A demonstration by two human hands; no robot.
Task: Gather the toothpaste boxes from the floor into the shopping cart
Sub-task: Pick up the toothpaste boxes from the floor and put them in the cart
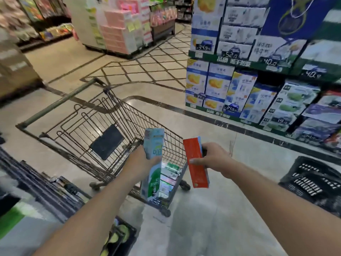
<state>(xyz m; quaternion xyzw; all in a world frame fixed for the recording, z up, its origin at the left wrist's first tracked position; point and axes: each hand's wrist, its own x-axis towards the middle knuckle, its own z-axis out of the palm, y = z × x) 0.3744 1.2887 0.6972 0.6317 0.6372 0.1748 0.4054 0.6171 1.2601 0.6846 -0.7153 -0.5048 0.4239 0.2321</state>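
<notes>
Pale tiled floor (212, 218) under wire shopping cart (103, 126), black plastic crate (313, 182) right of cart.

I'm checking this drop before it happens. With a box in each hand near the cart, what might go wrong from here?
1. The red rectangular toothpaste box in the right hand sits beside the wire shopping cart, apparently outside its rim; released there, it would likely hit the floor.
2. The tall light-blue and green toothpaste box in the left hand stands upright over the cart's corner and might tip out over the rim.
</notes>
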